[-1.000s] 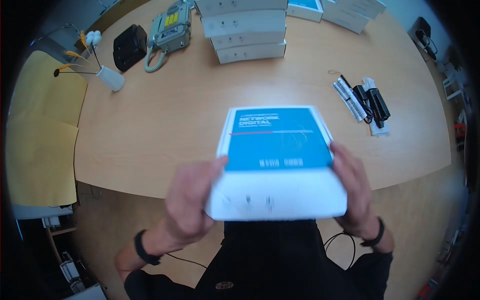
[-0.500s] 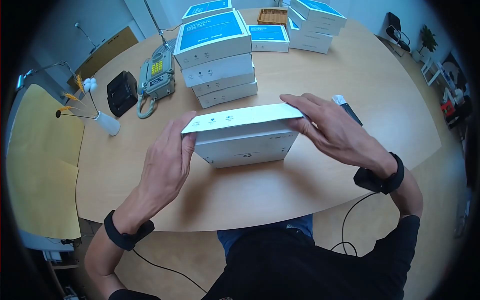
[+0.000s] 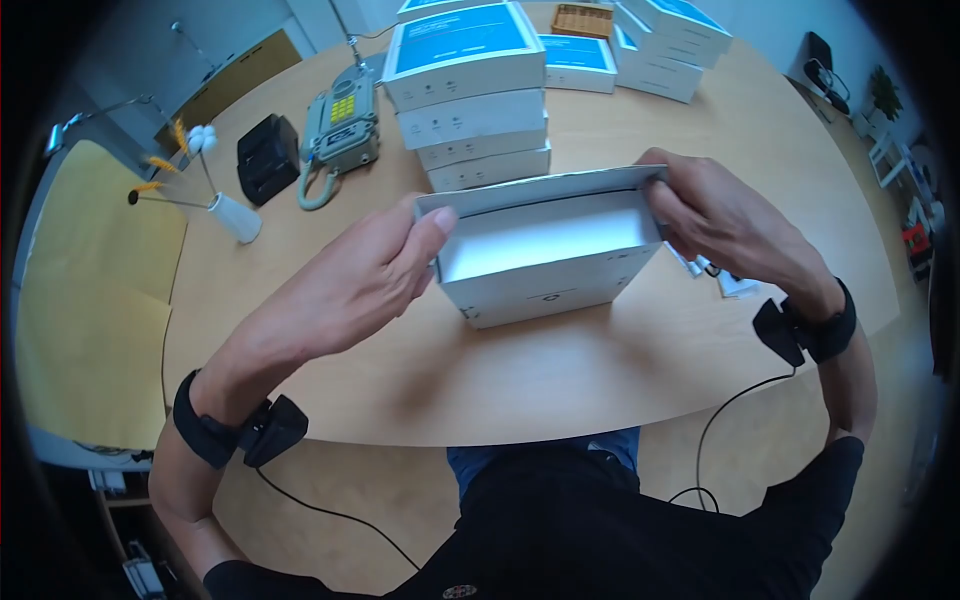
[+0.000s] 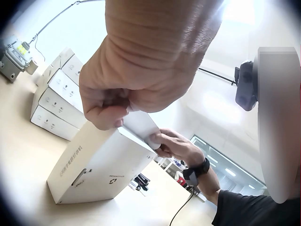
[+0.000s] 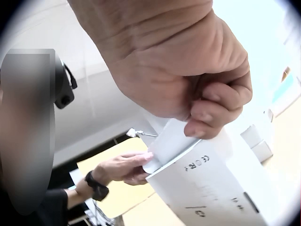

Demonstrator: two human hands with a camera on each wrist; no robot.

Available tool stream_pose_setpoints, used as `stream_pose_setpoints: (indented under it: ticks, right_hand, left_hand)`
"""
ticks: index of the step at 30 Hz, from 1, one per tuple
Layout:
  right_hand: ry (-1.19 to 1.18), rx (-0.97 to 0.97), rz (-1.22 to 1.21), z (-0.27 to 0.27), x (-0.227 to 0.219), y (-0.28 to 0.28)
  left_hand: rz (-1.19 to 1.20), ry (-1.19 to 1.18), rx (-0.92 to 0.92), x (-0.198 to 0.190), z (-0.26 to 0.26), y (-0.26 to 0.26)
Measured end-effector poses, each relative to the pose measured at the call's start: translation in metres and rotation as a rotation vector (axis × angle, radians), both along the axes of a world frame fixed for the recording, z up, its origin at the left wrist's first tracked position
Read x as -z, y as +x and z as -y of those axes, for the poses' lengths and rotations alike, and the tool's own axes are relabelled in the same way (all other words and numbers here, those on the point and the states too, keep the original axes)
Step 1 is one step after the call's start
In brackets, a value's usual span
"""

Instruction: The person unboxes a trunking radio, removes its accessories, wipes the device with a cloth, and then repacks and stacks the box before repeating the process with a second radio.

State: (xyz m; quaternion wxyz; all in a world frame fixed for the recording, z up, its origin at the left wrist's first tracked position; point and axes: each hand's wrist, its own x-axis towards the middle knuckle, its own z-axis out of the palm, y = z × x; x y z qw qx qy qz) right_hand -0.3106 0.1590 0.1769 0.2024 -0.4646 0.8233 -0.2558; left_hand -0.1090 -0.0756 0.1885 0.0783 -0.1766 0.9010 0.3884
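A white cardboard box point(image 3: 550, 287) stands upright on the table before me, with its flap lid point(image 3: 540, 190) lifted from the top and a white inner surface showing. My left hand point(image 3: 345, 275) pinches the lid's left corner, thumb on the near face. At the opposite corner my right hand point(image 3: 720, 210) grips the lid with curled fingers. From the left wrist view, small print and a recycling mark show on the box point(image 4: 101, 165). The right wrist view has a side of the box point(image 5: 202, 188) with a CE mark, close below the right hand point(image 5: 178, 66).
A stack of white boxes with blue tops point(image 3: 470, 110) stands just behind. More boxes point(image 3: 660, 60) and a wicker basket point(image 3: 582, 20) are farther back. At left are a telephone point(image 3: 342, 125), a black holder point(image 3: 268, 160) and a white vase point(image 3: 236, 217). Small items point(image 3: 735, 285) lie behind my right hand.
The box went from being held flat, blue face up, over my lap to standing upright on the table. Since half a second ago its lid has swung up and away, exposing the white inside.
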Motion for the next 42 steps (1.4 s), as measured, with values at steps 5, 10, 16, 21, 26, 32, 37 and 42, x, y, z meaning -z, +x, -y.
stream_pose_setpoints:
  ticks: [5,10,16,21,26,32,37,42]
  right_hand:
    - [0.056,0.002,-0.051,-0.001,0.003,-0.003]
    - [-0.072,-0.1,-0.303,-0.015,0.045,0.005]
    - [-0.376,-0.169,-0.471,-0.033,0.086,0.027]
    - [-0.55,-0.352,-0.506,-0.034,0.096,0.079]
    - [-0.433,-0.531,-0.21,-0.039,0.125,0.09]
    - [-0.278,-0.464,-0.187,-0.053,0.153,0.071]
    - [-0.285,-0.424,-0.216,-0.038,0.163,0.064]
    - [-0.296,-0.388,-0.132,-0.025,0.16,0.061]
  left_hand:
    - [0.099,0.119,-0.015,-0.007,0.001,-0.004]
    - [-0.263,-0.683,0.32,0.038,0.004,0.007]
    - [-0.387,-0.773,0.45,0.042,-0.014,0.011]
    - [-0.376,-0.662,0.728,0.057,-0.057,0.006]
    - [-0.511,-0.919,0.537,0.109,-0.044,0.067]
    - [-0.437,-1.079,0.26,0.161,0.062,0.158]
    - [0.04,-0.851,0.184,0.128,0.072,0.17]
    - [-0.139,-0.85,0.11,0.13,0.05,0.133]
